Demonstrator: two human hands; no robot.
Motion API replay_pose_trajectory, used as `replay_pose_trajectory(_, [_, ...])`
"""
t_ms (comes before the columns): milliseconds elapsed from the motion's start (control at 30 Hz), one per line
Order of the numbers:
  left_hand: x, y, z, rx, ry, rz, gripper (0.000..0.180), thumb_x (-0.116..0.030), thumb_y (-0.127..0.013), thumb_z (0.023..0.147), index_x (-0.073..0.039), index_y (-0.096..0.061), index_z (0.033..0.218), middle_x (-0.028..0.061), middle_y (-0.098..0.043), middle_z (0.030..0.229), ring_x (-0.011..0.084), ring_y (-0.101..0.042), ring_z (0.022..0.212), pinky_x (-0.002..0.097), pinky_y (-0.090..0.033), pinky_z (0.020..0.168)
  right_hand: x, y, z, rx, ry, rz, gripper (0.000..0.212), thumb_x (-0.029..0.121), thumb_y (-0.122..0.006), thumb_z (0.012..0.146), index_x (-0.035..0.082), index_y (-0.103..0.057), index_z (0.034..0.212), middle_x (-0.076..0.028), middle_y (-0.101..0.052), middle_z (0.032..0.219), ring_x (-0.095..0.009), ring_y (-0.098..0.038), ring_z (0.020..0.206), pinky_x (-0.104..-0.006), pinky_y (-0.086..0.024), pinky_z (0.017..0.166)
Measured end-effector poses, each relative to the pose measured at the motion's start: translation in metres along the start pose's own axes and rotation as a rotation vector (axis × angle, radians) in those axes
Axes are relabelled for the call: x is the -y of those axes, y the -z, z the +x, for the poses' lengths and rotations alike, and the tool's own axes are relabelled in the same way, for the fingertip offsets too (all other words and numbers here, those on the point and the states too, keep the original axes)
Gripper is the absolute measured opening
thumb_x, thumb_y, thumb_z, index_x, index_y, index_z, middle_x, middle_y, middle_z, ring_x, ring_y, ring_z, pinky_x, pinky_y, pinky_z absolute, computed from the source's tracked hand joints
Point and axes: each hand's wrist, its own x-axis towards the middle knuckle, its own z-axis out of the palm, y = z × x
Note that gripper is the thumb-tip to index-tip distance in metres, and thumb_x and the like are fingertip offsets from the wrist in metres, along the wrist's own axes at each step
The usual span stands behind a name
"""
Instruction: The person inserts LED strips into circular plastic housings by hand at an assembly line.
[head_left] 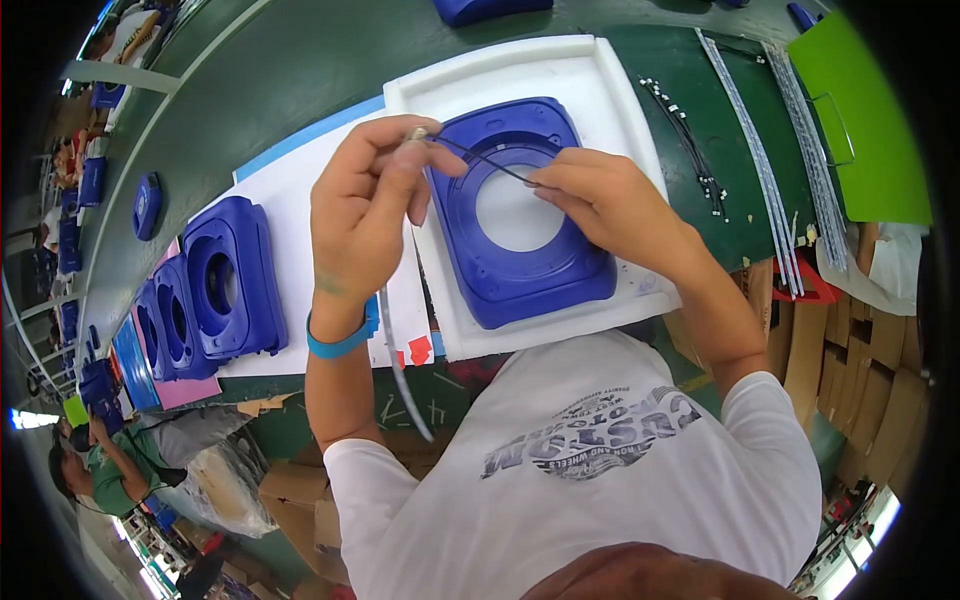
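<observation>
A: In the head view, what are the hands doing?
B: The left hand (365, 205) pinches a small pale connector (418, 134) between thumb and fingers. The right hand (615, 205) grips the thin dark cable (487, 161) between thumb and forefinger.
A: And where does that cable run?
B: Between the two hands, above the far part of a blue housing (470, 275) with a large round opening.
A: What does the housing lie in?
B: A white foam tray (630, 110) on the green bench (310, 75).
A: Anything below the left hand?
B: A pale strip (396, 365) hangs past the wrist; I can't tell where its upper end goes.
A: And around the tray?
B: More blue housings (262, 290) stand to the left. To the right lie dark cables with white ends (688, 150), then long pale strips (750, 155).
</observation>
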Motion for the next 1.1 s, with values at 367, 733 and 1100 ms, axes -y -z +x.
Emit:
replay_pose_trajectory(367, [0.086, -0.02, -0.029, -0.154, 0.117, -0.094, 0.022, -0.012, -0.067, 0.11, 0.003, -0.074, 0.125, 0.0097, -0.08, 0.106, 0.0104, -0.066, 0.087, 0.0256, -0.054, 0.081, -0.041, -0.024, 0.041, -0.031, 0.158, -0.142, 0.015, -0.002, -0.077, 0.092, 0.0, -0.078, 0.107, -0.014, -0.075, 0.098, -0.03, -0.075, 0.086, -0.0384, -0.061, 0.076])
replay_pose_trajectory(733, [0.085, -0.024, -0.03, -0.131, 0.018, 0.097, 0.017, -0.008, -0.069, 0.107, 0.002, -0.077, 0.119, 0.0088, -0.078, 0.1, 0.0136, -0.069, 0.085, 0.0275, -0.055, 0.079, -0.046, -0.025, 0.052, -0.099, 0.264, -0.256, 0.02, -0.003, -0.083, 0.08, 0.003, -0.079, 0.098, -0.009, -0.069, 0.096, -0.027, -0.069, 0.084, -0.0364, -0.057, 0.071])
replay_pose_trajectory(1100, [0.079, -0.023, -0.029, -0.096, 0.04, 0.151, 0.019, -0.009, -0.068, 0.108, 0.002, -0.076, 0.122, 0.0066, -0.078, 0.101, 0.0115, -0.066, 0.092, 0.0263, -0.052, 0.087, -0.049, -0.028, 0.053, -0.006, 0.299, -0.461, 0.019, 0.006, -0.077, 0.079, 0.005, -0.077, 0.097, -0.007, -0.069, 0.1, -0.027, -0.065, 0.096, -0.0402, -0.055, 0.087])
